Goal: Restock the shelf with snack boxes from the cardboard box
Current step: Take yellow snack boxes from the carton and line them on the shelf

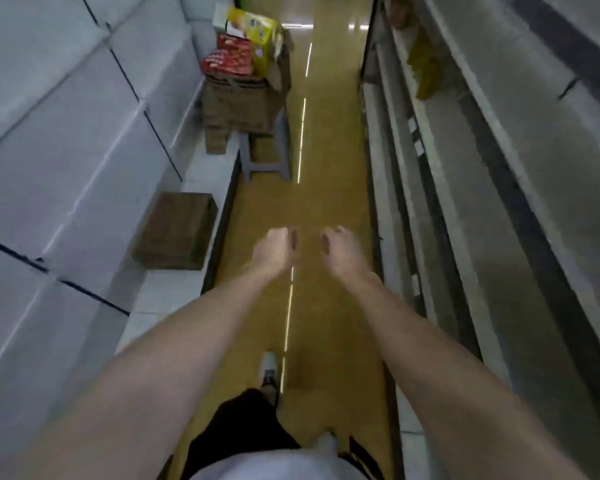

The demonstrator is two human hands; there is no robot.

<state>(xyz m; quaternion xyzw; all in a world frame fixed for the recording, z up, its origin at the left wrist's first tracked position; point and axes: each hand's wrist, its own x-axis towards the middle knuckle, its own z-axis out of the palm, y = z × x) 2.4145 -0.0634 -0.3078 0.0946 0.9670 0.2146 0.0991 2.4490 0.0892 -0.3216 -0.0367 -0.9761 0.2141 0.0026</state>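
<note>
Now, with my left hand (274,251) and right hand (340,249) loosely curled around nothing, I should walk up to the cardboard box (243,102) far ahead, where red snack boxes (227,58) sit on top.

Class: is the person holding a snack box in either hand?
No: the left hand and right hand hang with curled fingers holding nothing.
</note>
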